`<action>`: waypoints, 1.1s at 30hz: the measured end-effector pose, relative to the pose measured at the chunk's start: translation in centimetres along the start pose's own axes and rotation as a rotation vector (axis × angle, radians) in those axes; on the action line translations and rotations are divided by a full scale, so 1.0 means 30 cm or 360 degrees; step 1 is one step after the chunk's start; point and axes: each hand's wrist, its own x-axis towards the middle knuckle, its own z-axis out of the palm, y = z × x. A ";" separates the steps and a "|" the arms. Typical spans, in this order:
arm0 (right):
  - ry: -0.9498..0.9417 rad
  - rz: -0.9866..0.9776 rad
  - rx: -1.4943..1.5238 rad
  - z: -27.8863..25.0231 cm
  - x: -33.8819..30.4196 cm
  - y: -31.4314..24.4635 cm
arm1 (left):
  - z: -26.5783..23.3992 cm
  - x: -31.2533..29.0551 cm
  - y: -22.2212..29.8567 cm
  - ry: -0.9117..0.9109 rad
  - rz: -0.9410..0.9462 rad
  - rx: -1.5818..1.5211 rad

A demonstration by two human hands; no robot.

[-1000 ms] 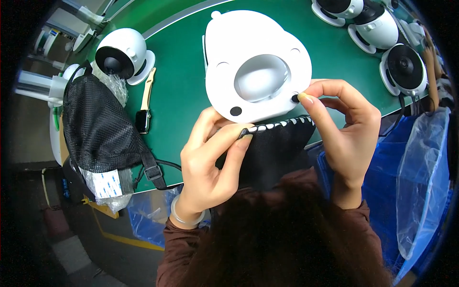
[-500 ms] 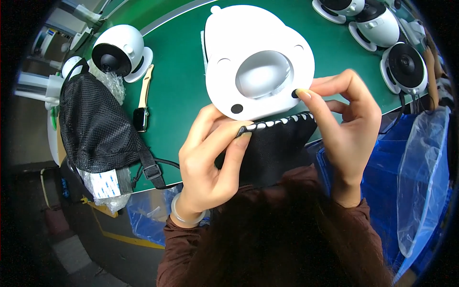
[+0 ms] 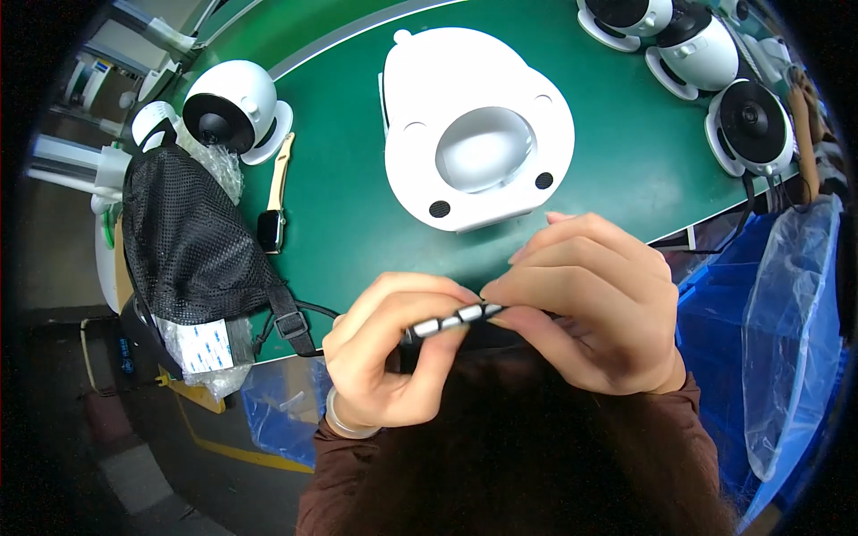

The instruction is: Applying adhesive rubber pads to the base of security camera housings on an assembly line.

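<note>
A black sheet (image 3: 483, 339) with white patches along its upper edge is held up close to me, below the table's near edge. My left hand (image 3: 393, 348) pinches its left end between thumb and fingers. Closed at the other end of that edge, my right hand (image 3: 594, 308) has thumb and fingertips on the sheet. Most of the sheet is hidden by my hands and hair. Beyond my hands, a white rounded housing (image 3: 469, 76) lies on the table with an oval hollow. Two round black pads sit on its near side, a left pad (image 3: 439, 209) and a right pad (image 3: 543, 180).
The green table (image 3: 331, 170) holds a white camera-like device (image 3: 255, 89), a watch (image 3: 270, 230) and a black mesh bag (image 3: 183, 232) at left. Several similar devices (image 3: 753, 125) stand at the right. A blue bin (image 3: 724, 313) with a clear liner is beside me.
My right hand has left the right pad on the housing and come down to the black sheet's edge. My left hand has drawn the sheet lower, away from the housing.
</note>
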 end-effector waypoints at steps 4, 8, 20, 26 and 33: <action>0.0135 -0.0105 -0.0043 0.006 -0.013 0.005 | 0.018 0.003 0.000 0.0078 0.0058 0.0199; 0.0186 -0.0036 -0.0016 0.019 -0.009 0.005 | 0.027 0.006 0.000 0.0092 0.0056 0.0249; 0.0637 0.0288 0.0096 -0.074 0.097 0.107 | 0.032 0.028 -0.058 0.0376 -0.0075 0.0192; 0.0491 0.0401 0.0177 -0.056 0.136 0.096 | 0.036 0.049 -0.063 0.0254 -0.0096 0.0131; 0.0511 0.0369 -0.0020 -0.046 0.144 0.090 | 0.032 0.057 -0.062 0.0235 -0.0072 0.0121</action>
